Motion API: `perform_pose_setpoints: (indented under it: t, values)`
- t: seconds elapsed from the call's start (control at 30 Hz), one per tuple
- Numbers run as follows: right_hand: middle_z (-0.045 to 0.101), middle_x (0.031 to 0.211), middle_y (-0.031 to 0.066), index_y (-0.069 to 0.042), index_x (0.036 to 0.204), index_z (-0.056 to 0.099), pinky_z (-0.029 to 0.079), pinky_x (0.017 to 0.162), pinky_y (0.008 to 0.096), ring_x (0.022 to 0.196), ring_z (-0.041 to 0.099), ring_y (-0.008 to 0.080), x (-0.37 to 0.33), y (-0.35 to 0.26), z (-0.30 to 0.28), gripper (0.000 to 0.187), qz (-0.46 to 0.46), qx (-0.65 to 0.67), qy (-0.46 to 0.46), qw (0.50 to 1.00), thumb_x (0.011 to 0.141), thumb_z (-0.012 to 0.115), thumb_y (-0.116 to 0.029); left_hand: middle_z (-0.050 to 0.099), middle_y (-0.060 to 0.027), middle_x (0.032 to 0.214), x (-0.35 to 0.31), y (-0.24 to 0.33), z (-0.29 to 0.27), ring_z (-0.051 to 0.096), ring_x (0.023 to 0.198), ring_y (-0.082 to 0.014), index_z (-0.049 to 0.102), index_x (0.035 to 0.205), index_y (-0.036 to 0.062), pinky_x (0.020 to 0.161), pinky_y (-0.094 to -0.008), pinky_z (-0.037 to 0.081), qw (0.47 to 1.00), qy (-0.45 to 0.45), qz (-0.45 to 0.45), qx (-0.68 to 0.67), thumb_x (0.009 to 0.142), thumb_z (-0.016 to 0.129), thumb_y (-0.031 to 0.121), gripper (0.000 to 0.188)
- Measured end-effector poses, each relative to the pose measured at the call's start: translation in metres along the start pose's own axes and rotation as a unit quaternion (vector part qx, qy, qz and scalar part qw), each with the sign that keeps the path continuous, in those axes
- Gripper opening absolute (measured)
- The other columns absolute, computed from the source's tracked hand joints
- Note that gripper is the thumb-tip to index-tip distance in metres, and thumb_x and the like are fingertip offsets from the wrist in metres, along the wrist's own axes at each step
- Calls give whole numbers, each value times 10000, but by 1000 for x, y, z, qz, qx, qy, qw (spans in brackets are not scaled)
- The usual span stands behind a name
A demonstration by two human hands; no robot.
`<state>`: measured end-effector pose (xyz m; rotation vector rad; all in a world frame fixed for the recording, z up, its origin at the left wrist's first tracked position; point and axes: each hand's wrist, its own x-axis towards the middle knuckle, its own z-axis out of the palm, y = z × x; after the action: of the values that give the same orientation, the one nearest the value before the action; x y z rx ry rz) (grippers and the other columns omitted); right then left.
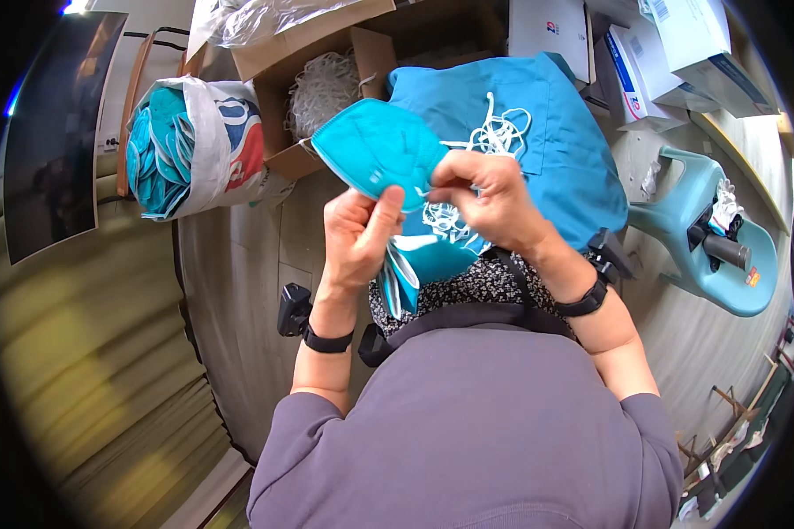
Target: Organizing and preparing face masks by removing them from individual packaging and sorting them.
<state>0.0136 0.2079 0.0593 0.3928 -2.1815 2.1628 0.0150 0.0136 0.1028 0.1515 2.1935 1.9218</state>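
A folded teal face mask [375, 148] is held up in front of me. My left hand [359, 236] pinches its lower edge. My right hand [488, 196] grips the mask's right edge, with a white elastic loop near its fingers. Below the hands, a stack of several teal masks [415, 264] lies on my lap. A blue cloth [547, 141] spread over my knees carries a tangle of white elastic cords [496, 130].
An open cardboard box [326, 70] with white cords stands ahead on the floor. A white bag [194, 145] full of teal masks lies at the left. White cartons [662, 53] are stacked at the upper right. A teal plastic stool [715, 229] is at the right.
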Motion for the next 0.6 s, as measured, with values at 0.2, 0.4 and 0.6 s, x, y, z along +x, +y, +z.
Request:
perform_pose_setpoints:
  t: [0.2, 0.4, 0.6]
  values:
    - [664, 801, 108, -39, 892, 708, 518, 660, 344, 716, 672, 259, -17, 46, -54, 116, 161, -184, -46, 969, 886, 654, -142, 566, -2, 628, -20, 37, -28, 406, 410, -44, 603, 872, -6, 407, -206, 263, 984, 120, 44, -120, 999, 575, 126, 186]
    - [714, 822, 76, -27, 969, 723, 529, 669, 271, 726, 677, 142, 14, 17, -40, 310, 173, -38, 26, 984, 960, 624, -321, 559, 23, 684, 1, 13, -10, 435, 521, -31, 650, 919, -8, 466, -212, 309, 980, -88, -83, -155, 997, 600, 130, 166]
    - [705, 936, 31, 9, 1024, 686, 523, 758, 237, 821, 635, 67, 9, 14, -27, 178, 158, 261, 97, 947, 953, 671, -153, 595, 33, 730, 23, -4, 14, 487, 629, -28, 674, 922, -8, 568, -194, 384, 985, -89, -104, -104, 1001, 613, 218, 247]
